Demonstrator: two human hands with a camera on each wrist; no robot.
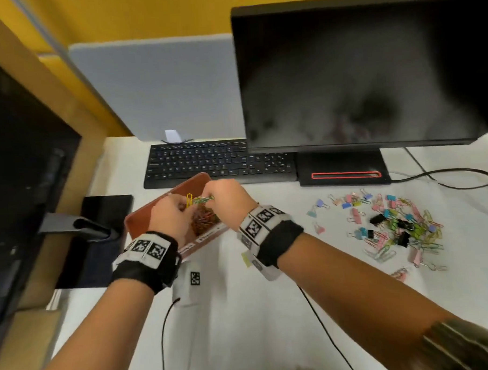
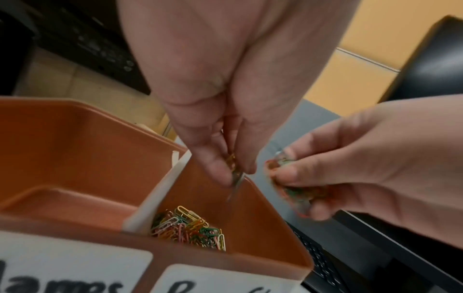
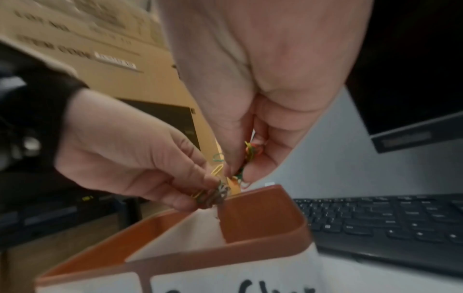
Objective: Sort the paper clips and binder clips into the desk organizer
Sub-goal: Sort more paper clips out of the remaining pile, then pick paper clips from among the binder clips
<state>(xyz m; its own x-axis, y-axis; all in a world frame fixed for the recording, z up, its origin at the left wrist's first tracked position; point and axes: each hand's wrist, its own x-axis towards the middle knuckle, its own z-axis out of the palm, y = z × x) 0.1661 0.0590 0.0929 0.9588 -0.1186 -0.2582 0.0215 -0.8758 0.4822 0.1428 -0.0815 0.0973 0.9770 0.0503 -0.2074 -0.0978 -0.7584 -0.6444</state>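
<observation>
A brown desk organizer (image 1: pixel 139 220) stands on the white desk, split by a white divider (image 2: pixel 160 194). Its right compartment holds a heap of coloured paper clips (image 2: pixel 190 226); the left compartment (image 2: pixel 70 158) looks bare. Both hands hover just above it. My left hand (image 1: pixel 182 208) pinches a few paper clips (image 2: pixel 231 162), one yellow clip (image 1: pixel 189 199) sticking up. My right hand (image 1: pixel 207 196) grips a tangled bunch of coloured paper clips (image 2: pixel 295 192), touching the left hand's clips (image 3: pixel 218 193). A mixed pile of binder clips and paper clips (image 1: pixel 392 223) lies on the desk to the right.
A black keyboard (image 1: pixel 219 163) sits right behind the organizer, with a monitor (image 1: pixel 358 73) and its stand (image 1: pixel 342 166) to the right. A cardboard box and black equipment (image 1: pixel 26 166) crowd the left. Cables (image 1: pixel 446 176) and a small white tagged device (image 1: pixel 189 282) lie on the desk.
</observation>
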